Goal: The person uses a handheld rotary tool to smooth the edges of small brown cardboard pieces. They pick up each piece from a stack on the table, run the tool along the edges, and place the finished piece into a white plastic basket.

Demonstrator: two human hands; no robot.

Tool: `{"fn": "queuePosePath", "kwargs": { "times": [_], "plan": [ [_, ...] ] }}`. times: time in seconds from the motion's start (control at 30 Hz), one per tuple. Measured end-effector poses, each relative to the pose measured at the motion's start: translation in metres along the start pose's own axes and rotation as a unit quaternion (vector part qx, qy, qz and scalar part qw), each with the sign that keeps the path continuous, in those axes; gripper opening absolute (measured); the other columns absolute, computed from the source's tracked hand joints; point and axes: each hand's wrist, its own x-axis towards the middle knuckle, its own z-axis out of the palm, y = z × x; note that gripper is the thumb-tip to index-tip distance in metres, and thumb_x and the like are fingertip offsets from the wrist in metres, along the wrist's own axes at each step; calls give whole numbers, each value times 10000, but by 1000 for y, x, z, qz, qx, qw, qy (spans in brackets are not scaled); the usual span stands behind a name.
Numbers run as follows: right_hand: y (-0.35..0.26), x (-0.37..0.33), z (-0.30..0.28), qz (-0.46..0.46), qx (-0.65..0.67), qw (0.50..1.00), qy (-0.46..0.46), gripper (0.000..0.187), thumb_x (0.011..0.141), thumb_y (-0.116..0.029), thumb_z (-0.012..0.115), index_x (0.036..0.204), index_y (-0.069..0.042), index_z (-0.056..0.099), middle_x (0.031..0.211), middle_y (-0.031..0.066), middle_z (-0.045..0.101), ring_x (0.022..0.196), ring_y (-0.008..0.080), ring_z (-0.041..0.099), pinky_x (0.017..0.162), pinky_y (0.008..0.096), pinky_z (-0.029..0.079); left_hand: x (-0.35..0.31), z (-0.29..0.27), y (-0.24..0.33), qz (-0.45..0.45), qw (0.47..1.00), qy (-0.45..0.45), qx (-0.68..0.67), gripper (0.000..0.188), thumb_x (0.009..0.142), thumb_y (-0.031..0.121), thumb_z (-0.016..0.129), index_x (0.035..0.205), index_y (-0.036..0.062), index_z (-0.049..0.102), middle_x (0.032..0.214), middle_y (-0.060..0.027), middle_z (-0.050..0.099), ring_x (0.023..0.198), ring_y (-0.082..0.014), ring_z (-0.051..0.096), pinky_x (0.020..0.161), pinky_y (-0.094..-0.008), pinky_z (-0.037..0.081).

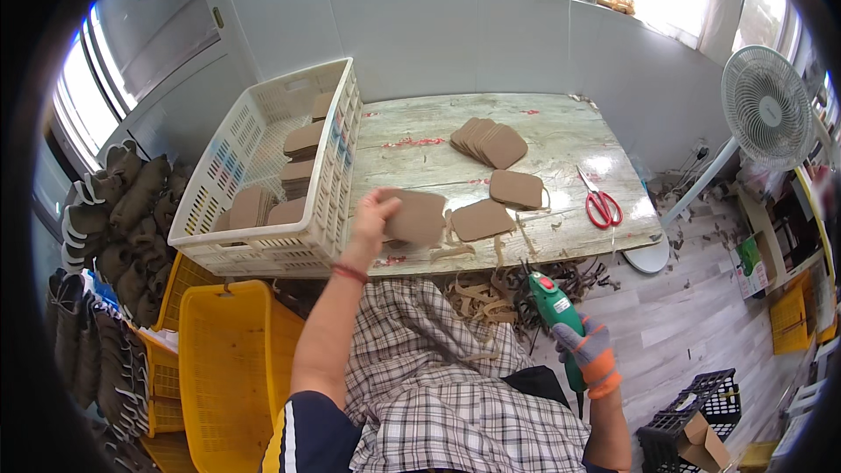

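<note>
Fingers of the left hand (374, 217) pinch a brown pad (418, 217) by its left edge over the table (394, 136), apparently leaving the opposite side exposed; the gloved right hand (593, 357) curls its fingers around the green power tool (551, 302), seemingly held off the table for clearance

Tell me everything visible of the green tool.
The green tool is long and plastic-looking, with a red switch-like part, a dark tip and a dark cord at its rear. The gloved right hand grips its rear half; the tip points forward-left, near the table. Whether it is running, I cannot tell.
</note>
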Motion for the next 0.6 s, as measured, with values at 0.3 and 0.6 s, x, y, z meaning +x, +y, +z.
{"fn": "queuePosePath", "kwargs": {
  "times": [0.3, 0.6],
  "plan": [
    [25, 4, -9, 8, -28, 998, 56, 334, 794, -272, 726, 957, -14, 588, 650, 27, 577, 486, 96, 522, 454, 233, 423, 35, 75, -56, 348, 493, -10, 797, 514, 817, 139, 426, 1297, -42, 444, 1446, -203, 309, 1398, -369, 132, 1123, -569, 15],
    [39, -2, -19, 0, 13, 998, 61, 370, 781, -250, 747, 1000, -2, 581, 678, 16, 583, 506, 79, 521, 440, 229, 420, 33, 100, -117, 219, 644, -22, 733, 494, 663, 296, 716, 1015, -8, 549, 1241, -183, 445, 1250, -333, 299, 1007, -501, 219]
  ]
}}
